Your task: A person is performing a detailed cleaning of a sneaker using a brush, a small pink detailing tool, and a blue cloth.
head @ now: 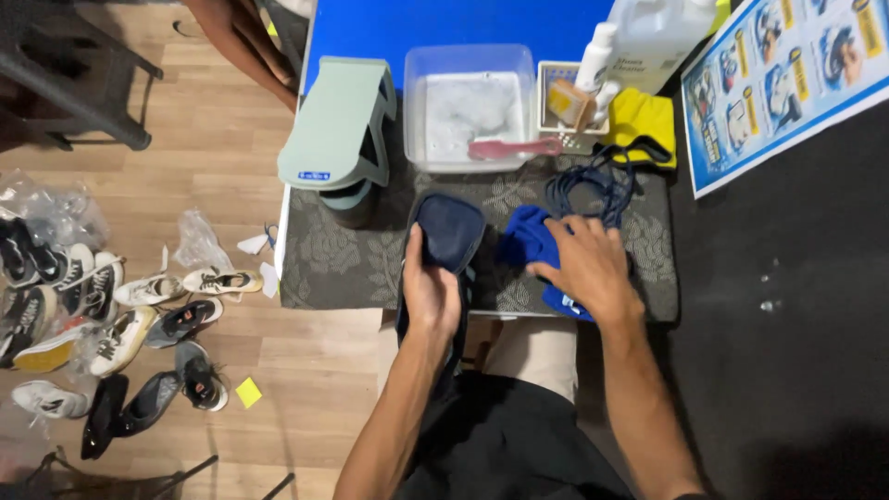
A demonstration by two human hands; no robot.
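My left hand [431, 294] grips a dark navy shoe [448, 231] by its side, toe pointing away from me, over the front edge of a grey patterned mat [333, 259]. Just to the right, my right hand [585, 267] presses on a crumpled blue cloth [526, 237] lying on the mat. A coil of dark blue laces [593, 190] lies just beyond that hand.
Behind stand a clear plastic tub of foamy water [468, 106] with a pink brush [514, 148] across its rim, a pale green shoe stand [338, 125], a small tray with bottles [574, 102], a large jug [657, 37] and a yellow cloth [644, 120]. Several shoes [120, 324] litter the wooden floor at left.
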